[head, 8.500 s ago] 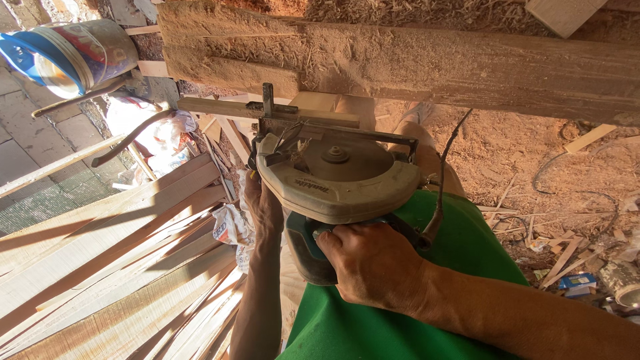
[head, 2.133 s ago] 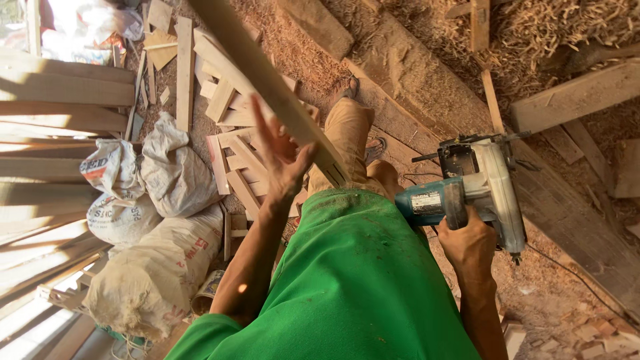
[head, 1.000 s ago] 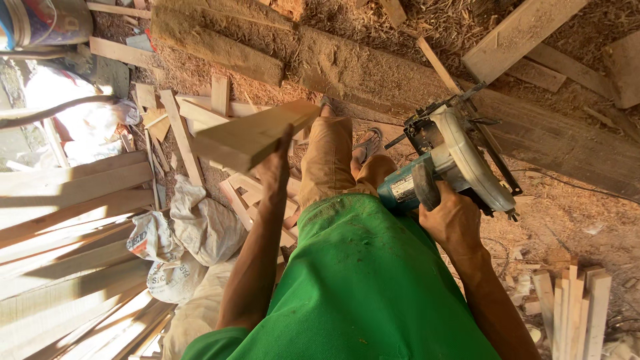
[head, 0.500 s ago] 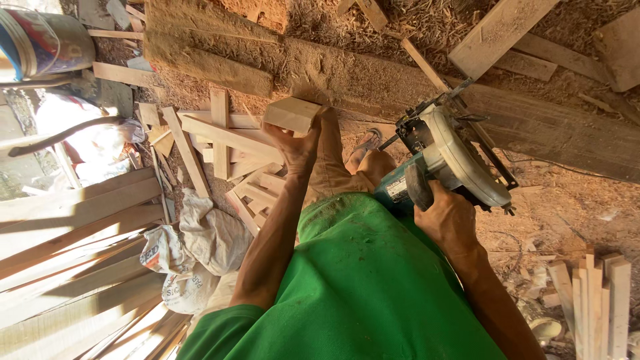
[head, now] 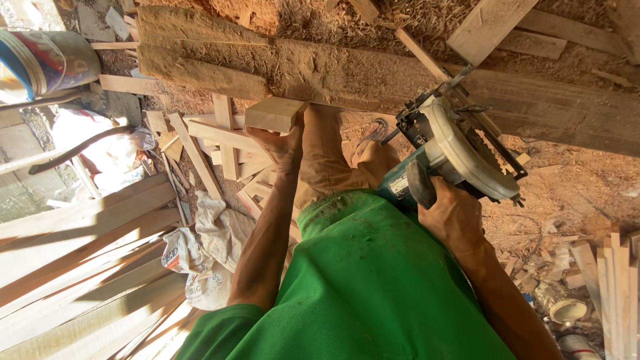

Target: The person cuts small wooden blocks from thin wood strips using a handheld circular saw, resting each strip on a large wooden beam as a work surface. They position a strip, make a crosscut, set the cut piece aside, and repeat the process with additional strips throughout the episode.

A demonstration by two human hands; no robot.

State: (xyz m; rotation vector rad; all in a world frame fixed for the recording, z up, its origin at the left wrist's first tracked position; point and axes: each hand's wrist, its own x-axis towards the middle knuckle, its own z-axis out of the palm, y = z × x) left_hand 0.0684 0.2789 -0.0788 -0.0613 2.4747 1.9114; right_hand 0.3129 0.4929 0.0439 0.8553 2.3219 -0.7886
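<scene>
Gripping wood block — left hand, circular saw — right hand

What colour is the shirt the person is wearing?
Bright green shirt, speckled with sawdust, seen from the head view.

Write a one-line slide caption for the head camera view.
Left hand holds a pale rectangular wooden block while the right hand grips a teal-and-white circular saw above a sawdust-coated timber beam.

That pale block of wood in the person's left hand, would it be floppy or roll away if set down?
Probably neither. The wood block has flat faces and square edges, so it should sit still rather than roll. It looks stiff and solid, and the left hand carries it alone, so it seems fairly light.
</scene>
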